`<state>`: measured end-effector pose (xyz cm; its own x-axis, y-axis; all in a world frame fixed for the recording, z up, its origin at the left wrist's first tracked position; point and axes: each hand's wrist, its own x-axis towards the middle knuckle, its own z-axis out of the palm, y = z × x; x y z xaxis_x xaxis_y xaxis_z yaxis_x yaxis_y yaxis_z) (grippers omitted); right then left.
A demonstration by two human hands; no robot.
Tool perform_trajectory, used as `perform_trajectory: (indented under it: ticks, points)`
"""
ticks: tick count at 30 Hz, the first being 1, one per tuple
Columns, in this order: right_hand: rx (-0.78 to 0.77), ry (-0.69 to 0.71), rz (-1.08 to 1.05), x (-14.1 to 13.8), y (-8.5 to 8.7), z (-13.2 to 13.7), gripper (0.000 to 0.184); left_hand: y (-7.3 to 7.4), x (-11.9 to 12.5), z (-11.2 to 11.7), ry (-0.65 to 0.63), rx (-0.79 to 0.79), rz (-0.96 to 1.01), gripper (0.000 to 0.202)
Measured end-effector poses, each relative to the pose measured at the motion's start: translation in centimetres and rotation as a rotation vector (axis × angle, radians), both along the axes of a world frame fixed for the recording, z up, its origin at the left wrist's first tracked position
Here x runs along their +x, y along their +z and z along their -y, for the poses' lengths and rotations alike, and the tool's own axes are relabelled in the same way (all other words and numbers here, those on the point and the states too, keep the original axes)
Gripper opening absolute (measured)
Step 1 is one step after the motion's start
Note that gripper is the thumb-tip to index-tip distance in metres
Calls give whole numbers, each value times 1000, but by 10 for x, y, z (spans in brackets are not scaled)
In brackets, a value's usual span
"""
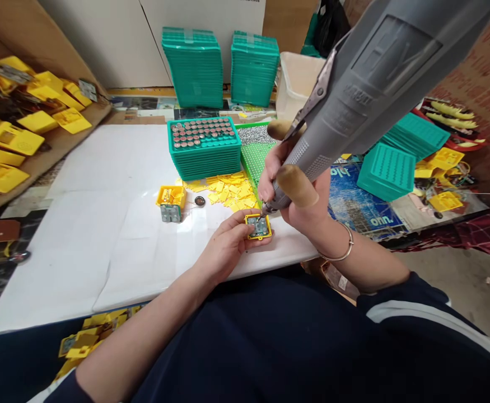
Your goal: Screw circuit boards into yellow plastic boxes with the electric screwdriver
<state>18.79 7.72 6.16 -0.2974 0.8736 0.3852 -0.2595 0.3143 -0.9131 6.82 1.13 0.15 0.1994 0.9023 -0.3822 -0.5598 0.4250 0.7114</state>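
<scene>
My left hand is closed around a small yellow square case with a circuit board inside, holding it flat on the white board. My right hand grips a large grey electric screwdriver, with finger cots on two fingers. The tool's tip touches the case's upper right corner. A bracelet sits on my right wrist.
A second yellow case and a button cell lie left of a pile of yellow tabs. A green tray stack holds button cells. Taller green stacks stand behind. Yellow cases fill the cardboard at left.
</scene>
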Motion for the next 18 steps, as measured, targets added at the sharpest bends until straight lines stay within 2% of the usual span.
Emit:
perform_trajectory:
  ticks: [9,13,18]
  points:
    - [-7,-9,15,-1,-3,-1,42,-2,0,0,-6,-1,4,32]
    - [-16,-26,71,0,1,2,48,-4,-1,0,-11,11,-2,34]
    - [14,-19,37,0,1,1,45,-4,-1,0,-9,9,-7,32]
